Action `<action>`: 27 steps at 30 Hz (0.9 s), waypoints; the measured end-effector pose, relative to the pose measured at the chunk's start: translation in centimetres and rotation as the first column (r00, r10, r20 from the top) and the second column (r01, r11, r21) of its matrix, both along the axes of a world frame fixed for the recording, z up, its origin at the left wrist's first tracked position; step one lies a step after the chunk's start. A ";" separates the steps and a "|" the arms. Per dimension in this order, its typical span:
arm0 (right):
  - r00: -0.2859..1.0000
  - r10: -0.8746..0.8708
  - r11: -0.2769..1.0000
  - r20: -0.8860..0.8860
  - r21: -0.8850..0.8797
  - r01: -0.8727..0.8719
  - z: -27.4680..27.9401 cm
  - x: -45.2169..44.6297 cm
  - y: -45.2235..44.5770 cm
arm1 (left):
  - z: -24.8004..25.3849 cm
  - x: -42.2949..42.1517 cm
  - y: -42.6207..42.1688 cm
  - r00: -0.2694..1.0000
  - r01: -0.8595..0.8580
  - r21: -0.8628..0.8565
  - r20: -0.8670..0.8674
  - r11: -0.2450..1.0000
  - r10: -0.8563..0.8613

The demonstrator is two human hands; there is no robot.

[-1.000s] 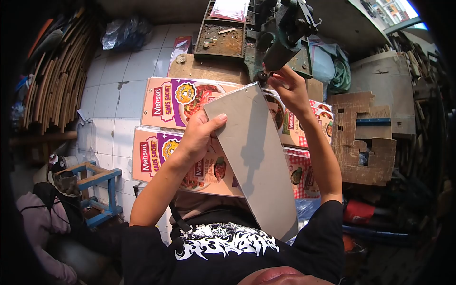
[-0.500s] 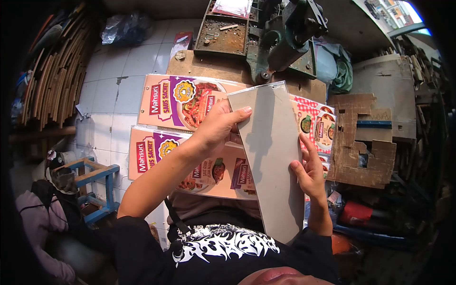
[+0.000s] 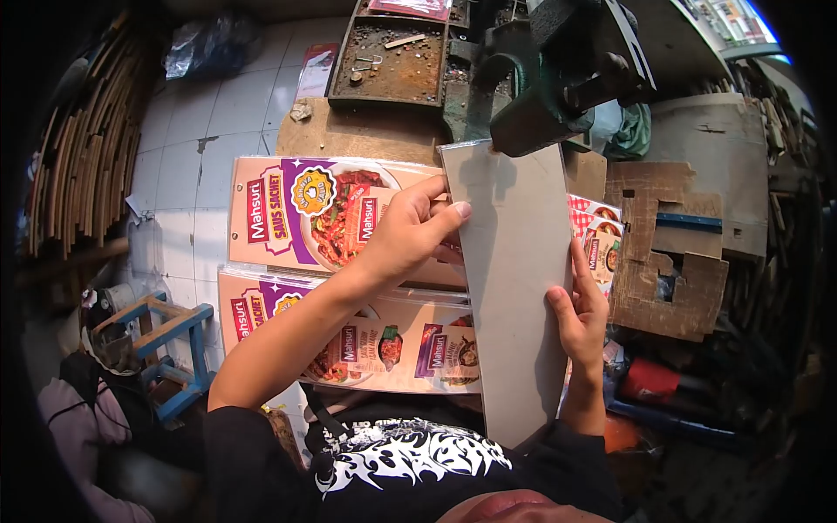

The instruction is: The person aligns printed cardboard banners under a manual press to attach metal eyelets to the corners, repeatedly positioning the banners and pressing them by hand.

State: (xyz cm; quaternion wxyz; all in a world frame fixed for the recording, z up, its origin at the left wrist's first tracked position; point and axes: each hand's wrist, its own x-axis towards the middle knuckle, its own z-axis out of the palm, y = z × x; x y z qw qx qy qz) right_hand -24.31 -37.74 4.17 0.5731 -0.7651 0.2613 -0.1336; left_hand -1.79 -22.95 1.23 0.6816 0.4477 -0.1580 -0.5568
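Note:
A long grey board (image 3: 520, 288) with its plain side up is gripped between both hands, its far end just under the head of a dark green machine (image 3: 540, 113). On its left edge, my left hand (image 3: 425, 225) is closed with the thumb on top and the fingers beneath. Around the right edge, my right hand (image 3: 582, 307) is closed too, thumb on the near face. Left of the board lie an upper printed Mahsuri card (image 3: 283, 231) and a lower printed Mahsuri card (image 3: 349, 322). More red-checked printed cards (image 3: 603, 253) show behind the right hand.
A metal tray (image 3: 388, 57) with small scraps sits beside the machine on a wooden board (image 3: 349, 132). Cut cardboard (image 3: 632, 296) lies at right. A blue-framed stool (image 3: 174, 336) stands on the left, near stacked brown strips (image 3: 83, 148).
Both hands have brought the grey board farther under the machine's head, and it now lies straighter. The view has shifted, so the machine looks closer and the printed cards sit lower and farther left.

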 end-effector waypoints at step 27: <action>0.996 -0.060 0.996 -0.072 0.054 0.064 -1.4 -0.5 -0.8 | -0.8 0.1 -0.6 0.999 0.031 -0.059 -0.043 0.998 -0.033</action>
